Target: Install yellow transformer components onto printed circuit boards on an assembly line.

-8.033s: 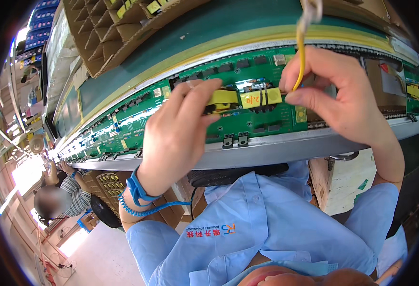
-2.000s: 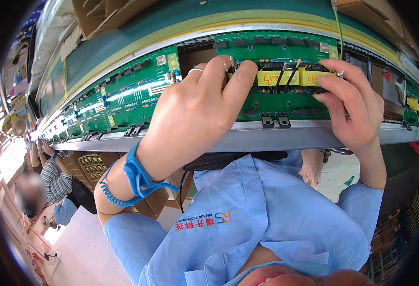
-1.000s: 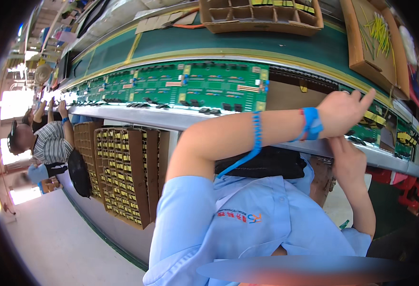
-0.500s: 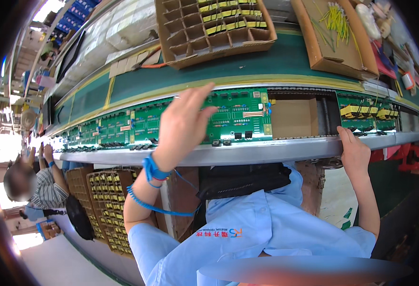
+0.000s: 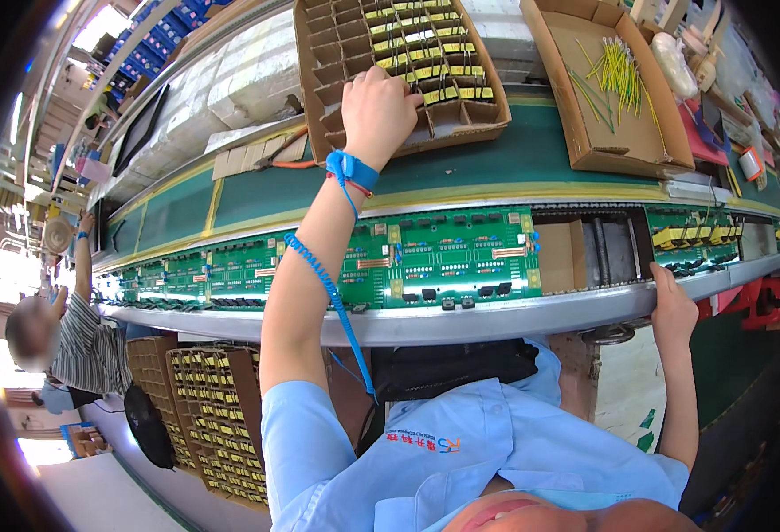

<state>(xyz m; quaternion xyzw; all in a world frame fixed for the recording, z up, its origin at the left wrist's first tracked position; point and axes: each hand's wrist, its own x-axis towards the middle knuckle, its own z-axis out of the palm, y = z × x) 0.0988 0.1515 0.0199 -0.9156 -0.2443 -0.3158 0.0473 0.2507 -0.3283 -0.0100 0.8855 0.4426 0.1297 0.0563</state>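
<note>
My left hand [image 5: 378, 115], with a blue wrist strap [image 5: 352, 170], reaches into a cardboard box [image 5: 456, 137] with dividers. Its fingers are curled down among yellow wire-leaded components [image 5: 422, 73] that look like small transformers; the fingertips and whatever they pinch are hidden. My right hand [image 5: 676, 310] rests at the metal rail [image 5: 585, 306], fingers stretched out, their tips by the left edge of a green circuit board [image 5: 696, 222] carrying yellow components. Left of it along the rail lies a row of other green circuit boards [image 5: 461, 257].
A shallow cardboard box [image 5: 594, 137] holds yellow-green wires at the far right. Pliers with orange handles [image 5: 292, 163] lie beside the divided box. More boxes of yellow components [image 5: 221, 408] stand at lower left. A co-worker in a striped shirt [image 5: 88, 346] is at the far left.
My left hand has moved up from over the circuit boards into the divided box. The boards left of the gap have shifted right, narrowing it. My right hand stays at the rail.
</note>
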